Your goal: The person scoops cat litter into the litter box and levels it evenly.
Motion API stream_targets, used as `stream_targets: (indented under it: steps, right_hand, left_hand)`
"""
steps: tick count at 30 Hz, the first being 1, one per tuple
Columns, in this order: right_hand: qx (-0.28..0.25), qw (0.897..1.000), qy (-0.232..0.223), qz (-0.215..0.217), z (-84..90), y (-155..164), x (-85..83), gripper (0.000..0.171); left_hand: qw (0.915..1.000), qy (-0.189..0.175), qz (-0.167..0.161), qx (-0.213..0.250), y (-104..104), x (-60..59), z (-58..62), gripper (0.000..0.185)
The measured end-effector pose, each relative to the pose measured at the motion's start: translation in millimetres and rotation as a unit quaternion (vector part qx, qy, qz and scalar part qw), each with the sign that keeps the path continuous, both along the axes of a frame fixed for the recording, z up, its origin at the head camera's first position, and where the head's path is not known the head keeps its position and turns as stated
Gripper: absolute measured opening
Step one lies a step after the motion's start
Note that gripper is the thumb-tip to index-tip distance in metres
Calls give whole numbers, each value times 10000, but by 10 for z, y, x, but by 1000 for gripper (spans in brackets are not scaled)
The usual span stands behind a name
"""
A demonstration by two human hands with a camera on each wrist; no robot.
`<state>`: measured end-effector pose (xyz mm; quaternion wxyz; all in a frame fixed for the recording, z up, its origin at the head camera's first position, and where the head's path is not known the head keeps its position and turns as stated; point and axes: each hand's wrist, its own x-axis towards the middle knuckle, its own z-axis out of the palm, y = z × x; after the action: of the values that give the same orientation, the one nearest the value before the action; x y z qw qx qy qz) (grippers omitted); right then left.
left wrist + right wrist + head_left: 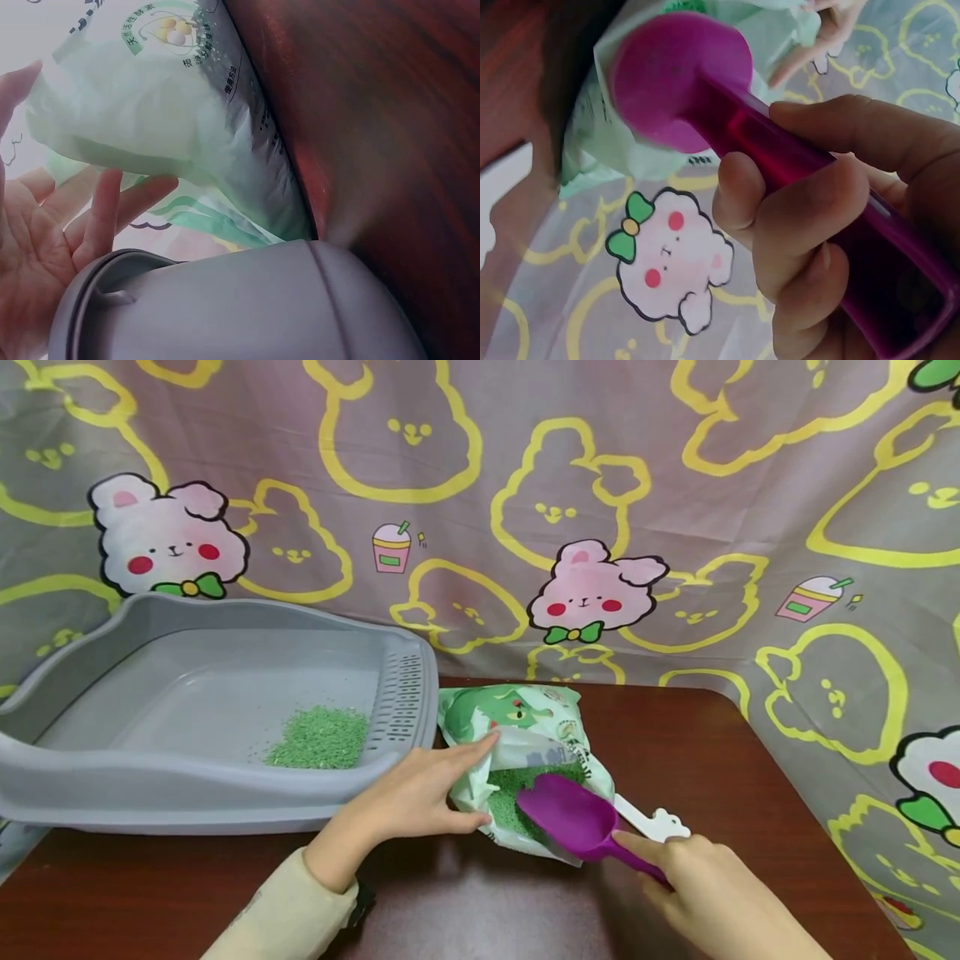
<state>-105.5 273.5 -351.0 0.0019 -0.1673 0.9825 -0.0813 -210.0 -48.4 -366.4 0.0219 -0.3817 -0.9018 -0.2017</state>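
Purple plastic is filling the near right of the scene: the right hand (712, 885) is wrapping its curled fingers (810, 217) round the handle of a purple litter scoop (577, 820). The scoop looks stiff and light, easy to steer from the handle end, which is where the grip is sitting now. Its long axis is running from the near right up toward the far left, with the bowl pointing into the mouth of the bag and hovering just over the green granules (517, 789) inside.

Just left of it, the left hand (420, 797) is lying on the dark wooden table (675, 743), thumb under and straight fingers over the flap of the green-and-white cat litter bag (517, 727), pinching the opening wide. The bag is thin, soft film that is crumpling easily; it seems best held by the rim of its mouth, since the loose fill would shift and spill if it were lifted elsewhere. A white clip-like piece (652, 821) is resting beside the bag, to the right.

Farther left, a grey litter tray (112, 793) is sitting on the table, holding a small heap of green litter (321, 739) near its perforated right wall. Behind everything, a rabbit-print cloth (592, 593) is hanging.
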Motion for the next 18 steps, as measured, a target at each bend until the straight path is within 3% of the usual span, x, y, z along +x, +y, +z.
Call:
stream_targets:
  steps: [8,13,18]
  right_hand:
    - [-262,9933,985,535,-98,-94,-60,39]
    - [-434,9833,1552,846,-184,-142,-133,41]
    - [-588,9781,1757,948,-265,-192,-223,44]
  left_hand:
    - [9997,114,138,-150,11,-6,33,98]
    - [9996,112,163,-192,11,-4,45,98]
    - [9997,209,67,-101,7,-11,29,98]
